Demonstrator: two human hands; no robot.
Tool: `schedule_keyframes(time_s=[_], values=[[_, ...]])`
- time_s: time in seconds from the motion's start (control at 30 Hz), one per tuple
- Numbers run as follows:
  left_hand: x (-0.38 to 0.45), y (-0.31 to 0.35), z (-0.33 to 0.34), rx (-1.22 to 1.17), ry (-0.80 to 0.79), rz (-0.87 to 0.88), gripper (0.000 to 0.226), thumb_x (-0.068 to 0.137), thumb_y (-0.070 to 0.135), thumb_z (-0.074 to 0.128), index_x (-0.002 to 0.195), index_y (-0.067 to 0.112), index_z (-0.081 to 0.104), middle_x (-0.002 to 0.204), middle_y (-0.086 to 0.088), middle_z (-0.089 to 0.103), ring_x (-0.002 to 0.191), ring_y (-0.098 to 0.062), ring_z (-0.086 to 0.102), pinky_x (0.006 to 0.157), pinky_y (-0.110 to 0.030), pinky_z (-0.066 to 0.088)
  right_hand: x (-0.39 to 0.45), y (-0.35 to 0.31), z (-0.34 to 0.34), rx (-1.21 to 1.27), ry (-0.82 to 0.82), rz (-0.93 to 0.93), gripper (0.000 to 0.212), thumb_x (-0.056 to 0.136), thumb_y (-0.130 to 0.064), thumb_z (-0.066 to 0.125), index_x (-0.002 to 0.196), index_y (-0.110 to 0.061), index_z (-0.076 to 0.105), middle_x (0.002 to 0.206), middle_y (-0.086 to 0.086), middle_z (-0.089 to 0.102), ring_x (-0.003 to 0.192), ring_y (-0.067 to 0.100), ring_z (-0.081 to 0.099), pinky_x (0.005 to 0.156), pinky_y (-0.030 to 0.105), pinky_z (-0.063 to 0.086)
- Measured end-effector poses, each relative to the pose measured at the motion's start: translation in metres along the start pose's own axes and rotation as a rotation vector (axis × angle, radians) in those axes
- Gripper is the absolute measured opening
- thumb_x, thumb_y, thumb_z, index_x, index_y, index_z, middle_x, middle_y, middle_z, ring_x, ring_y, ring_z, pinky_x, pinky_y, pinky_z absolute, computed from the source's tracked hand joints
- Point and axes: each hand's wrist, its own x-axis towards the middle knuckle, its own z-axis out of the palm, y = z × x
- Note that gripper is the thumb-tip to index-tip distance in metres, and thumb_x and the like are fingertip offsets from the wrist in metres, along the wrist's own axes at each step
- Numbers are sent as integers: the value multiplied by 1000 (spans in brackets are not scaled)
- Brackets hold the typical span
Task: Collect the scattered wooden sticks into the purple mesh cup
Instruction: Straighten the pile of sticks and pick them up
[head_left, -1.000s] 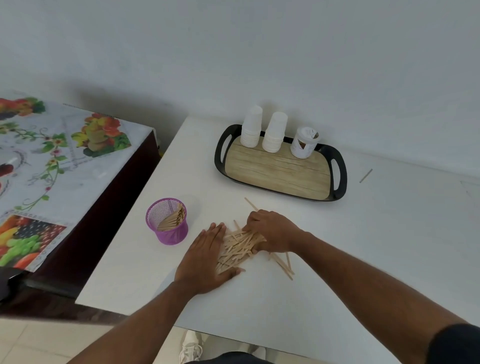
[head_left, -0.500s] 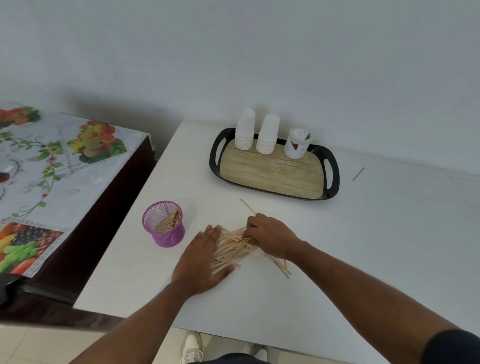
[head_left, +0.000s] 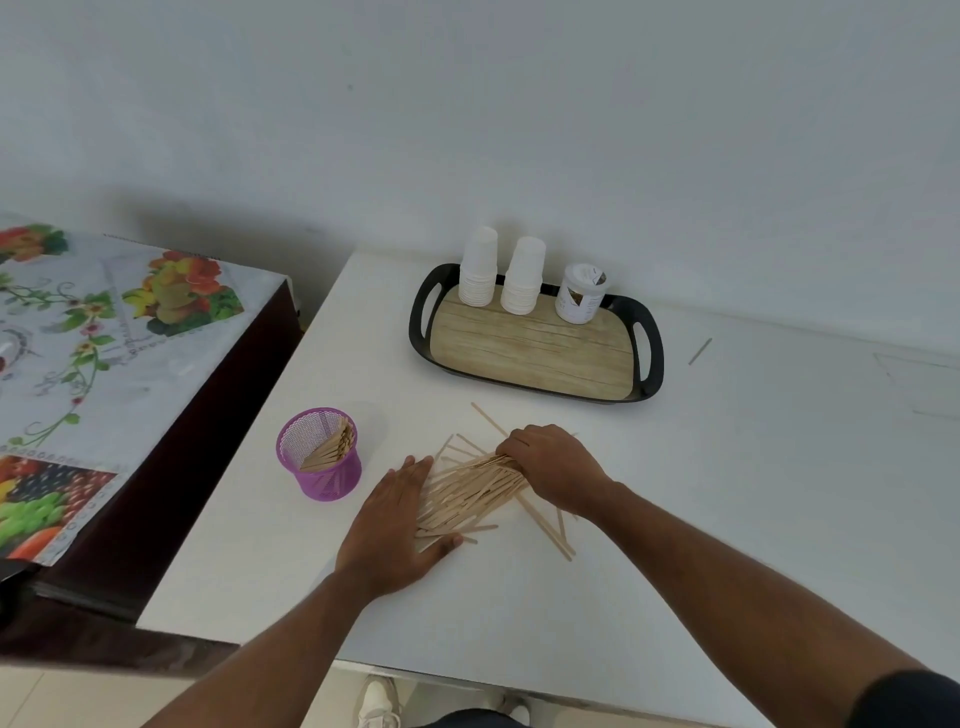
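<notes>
Head view is showing a white surface (head_left: 727, 493) with a pile of wooden sticks (head_left: 467, 493) lying near its front edge. The left hand (head_left: 395, 525) is lying flat with straight fingers (head_left: 415, 470), pressing against the left ends of the pile. The right hand (head_left: 553, 467) is curling its fingers over the right ends of the pile, gripping them. A few loose sticks are lying at the pile's right. The purple mesh cup (head_left: 322, 457) is standing near the surface's left edge, just left of the left hand, holding some sticks. A black tray (head_left: 530, 353) is sitting toward the back edge, carrying two stacks of white cups (head_left: 478, 270) and a jar (head_left: 581, 293). One single stick (head_left: 700, 351) is lying apart, right of the tray.
</notes>
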Motion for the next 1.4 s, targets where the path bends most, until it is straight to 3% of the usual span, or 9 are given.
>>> schedule_keyframes(time_s=[0.27,0.4,0.5,0.6,0.8,0.87,0.97,1.2,1.4], values=[[-1,-2,1,-5,-7,-8,105,86,84,46,162,19,15,167,-2,28,157,-15,16,128,-35,15,-9,2,0,278,41,229,22,104,-11,52,120,-17,66,109,-2,69,97,17,59,87,31,47],[3,-2,2,4,18,-5,105,87,82,46,163,18,14,169,-1,22,158,-14,6,128,-32,2,-12,-1,-1,461,65,375,21,98,-3,50,91,-20,61,84,-8,61,76,11,54,72,27,41],[15,16,0,-48,109,8,93,95,72,46,162,15,19,170,2,18,159,-14,-2,128,-36,-5,-12,-4,-1,532,68,430,22,95,2,49,88,-16,60,83,-4,63,77,15,57,70,31,45],[31,57,2,-289,145,-130,81,98,63,46,161,18,23,169,2,22,158,-11,-1,129,-41,2,-9,-8,-1,558,83,461,17,99,-2,51,94,-14,62,89,-2,67,82,19,60,75,33,49],[57,128,2,-1063,263,-790,85,89,57,68,156,29,24,161,7,33,148,-20,33,115,-43,40,-1,-17,-2,591,135,530,17,102,-8,49,94,-12,63,87,1,67,78,17,61,72,33,50],[62,133,3,-1156,203,-789,90,86,59,70,157,32,21,159,14,32,146,-15,33,115,-49,40,1,-21,-3,613,159,549,17,104,-13,50,95,-11,64,87,1,67,77,16,61,70,32,50],[74,136,4,-1311,130,-713,78,83,56,74,148,30,38,142,20,48,138,-7,40,108,-35,40,3,-30,-4,587,164,496,13,102,-12,54,94,-11,64,85,-1,65,74,16,60,68,33,51],[109,133,7,-1686,234,-928,28,102,28,61,124,12,56,122,-9,71,114,-21,68,107,-44,51,10,-44,14,415,176,461,9,100,-14,56,100,-15,65,90,-1,62,81,15,56,69,26,42],[114,130,4,-1785,273,-991,28,110,21,46,129,3,50,117,-16,68,103,-24,68,95,-42,56,8,-36,25,334,152,327,26,99,-8,58,124,-10,64,111,7,67,97,22,57,82,27,44]])
